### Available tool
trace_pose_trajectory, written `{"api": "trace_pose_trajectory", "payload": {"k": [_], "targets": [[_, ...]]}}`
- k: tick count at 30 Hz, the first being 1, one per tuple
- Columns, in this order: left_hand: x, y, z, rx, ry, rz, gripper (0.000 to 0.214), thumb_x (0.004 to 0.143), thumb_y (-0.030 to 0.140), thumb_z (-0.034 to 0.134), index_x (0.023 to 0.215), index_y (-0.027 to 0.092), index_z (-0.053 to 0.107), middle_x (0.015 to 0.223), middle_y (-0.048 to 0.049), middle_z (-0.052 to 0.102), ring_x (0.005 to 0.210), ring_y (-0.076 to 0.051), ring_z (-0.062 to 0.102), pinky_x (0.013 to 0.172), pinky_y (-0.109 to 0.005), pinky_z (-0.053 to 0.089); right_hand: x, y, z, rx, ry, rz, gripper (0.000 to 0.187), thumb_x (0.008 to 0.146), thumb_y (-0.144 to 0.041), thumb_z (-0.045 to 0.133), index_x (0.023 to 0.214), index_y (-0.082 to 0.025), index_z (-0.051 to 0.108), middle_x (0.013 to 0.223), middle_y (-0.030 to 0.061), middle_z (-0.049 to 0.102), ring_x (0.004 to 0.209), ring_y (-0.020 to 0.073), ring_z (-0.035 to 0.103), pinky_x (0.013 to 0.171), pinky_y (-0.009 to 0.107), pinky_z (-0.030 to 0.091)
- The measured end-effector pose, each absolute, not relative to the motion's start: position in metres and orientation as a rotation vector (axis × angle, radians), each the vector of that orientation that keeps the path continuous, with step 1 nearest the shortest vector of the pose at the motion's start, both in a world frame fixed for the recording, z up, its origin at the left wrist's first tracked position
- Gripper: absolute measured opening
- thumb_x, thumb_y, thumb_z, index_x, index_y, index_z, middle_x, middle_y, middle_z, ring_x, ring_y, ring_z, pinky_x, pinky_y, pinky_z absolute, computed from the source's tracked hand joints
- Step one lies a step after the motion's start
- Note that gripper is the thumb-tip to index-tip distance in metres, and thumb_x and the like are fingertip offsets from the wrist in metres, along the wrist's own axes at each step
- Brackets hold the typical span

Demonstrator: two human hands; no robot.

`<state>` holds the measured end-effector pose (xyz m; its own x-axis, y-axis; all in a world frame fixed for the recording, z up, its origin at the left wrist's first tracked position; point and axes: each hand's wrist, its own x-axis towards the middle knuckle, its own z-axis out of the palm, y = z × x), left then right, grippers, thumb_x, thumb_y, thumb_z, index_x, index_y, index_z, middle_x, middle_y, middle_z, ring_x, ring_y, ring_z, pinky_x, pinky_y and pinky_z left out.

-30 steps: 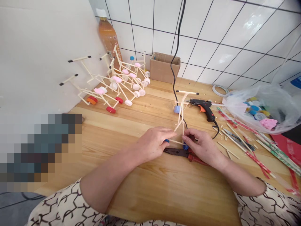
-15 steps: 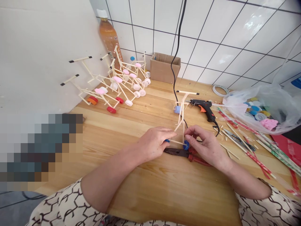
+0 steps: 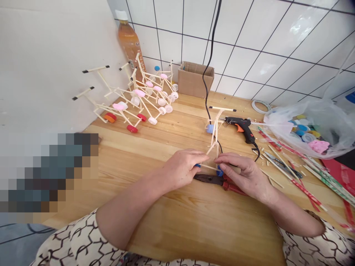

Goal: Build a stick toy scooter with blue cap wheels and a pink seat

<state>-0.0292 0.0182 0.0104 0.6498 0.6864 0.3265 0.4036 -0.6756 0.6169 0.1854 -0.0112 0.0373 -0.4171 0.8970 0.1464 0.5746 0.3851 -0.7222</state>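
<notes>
A small tricycle model (image 3: 216,127) made of pale sticks stands between my hands, its handlebar pointing away from me. Its front wheel is a light-blue cap (image 3: 210,128); darker blue caps are the rear wheels. My left hand (image 3: 181,168) pinches the left rear wheel (image 3: 198,165), which its fingers partly cover. At the other rear wheel (image 3: 219,170), my right hand (image 3: 246,175) has thumb and forefinger closed on the frame's end, and its fingers hide part of the wheel. Pliers (image 3: 209,179) with red handles lie just beneath, partly under my right hand.
A black glue gun (image 3: 240,125) lies beyond my right hand, its cord trailing. Scissors (image 3: 283,164), sticks and wrappers are scattered at right, near a plastic bag (image 3: 337,129) of caps. Several finished models (image 3: 140,93), a drink bottle (image 3: 129,38) and a cardboard box (image 3: 195,81) stand behind.
My right hand has shifted slightly left, and its fingers now close over the frame's end and cover more of the right rear wheel. My left hand stays in place.
</notes>
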Motion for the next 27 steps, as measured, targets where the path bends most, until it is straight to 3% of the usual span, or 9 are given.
{"api": "trace_pose_trajectory", "payload": {"k": [10,27], "targets": [[-0.0283,0.0177,0.0122,2.362,0.865,0.734,0.035,0.073,0.005,0.062,0.105,0.017,0.064,0.101,-0.0061,0.069,0.095,-0.019,0.063,0.084,-0.029,0.051,0.1903,-0.0113,0.0395,-1.297,-2.212,0.787,0.022,0.078,-0.017,0.055,0.098,-0.02,0.065,0.101,0.007,0.068,0.093,0.0186,0.064,0.082,0.031,0.051],[-0.0289,0.0173,0.013,2.365,0.869,0.715,0.034,0.073,0.006,0.061,0.105,0.017,0.064,0.1,-0.0053,0.068,0.095,-0.019,0.063,0.083,-0.029,0.05,0.1888,-0.0128,0.0382,-1.357,-2.193,0.771,0.023,0.077,-0.016,0.055,0.097,-0.021,0.066,0.102,0.0069,0.068,0.094,0.0198,0.065,0.085,0.034,0.052]]}}
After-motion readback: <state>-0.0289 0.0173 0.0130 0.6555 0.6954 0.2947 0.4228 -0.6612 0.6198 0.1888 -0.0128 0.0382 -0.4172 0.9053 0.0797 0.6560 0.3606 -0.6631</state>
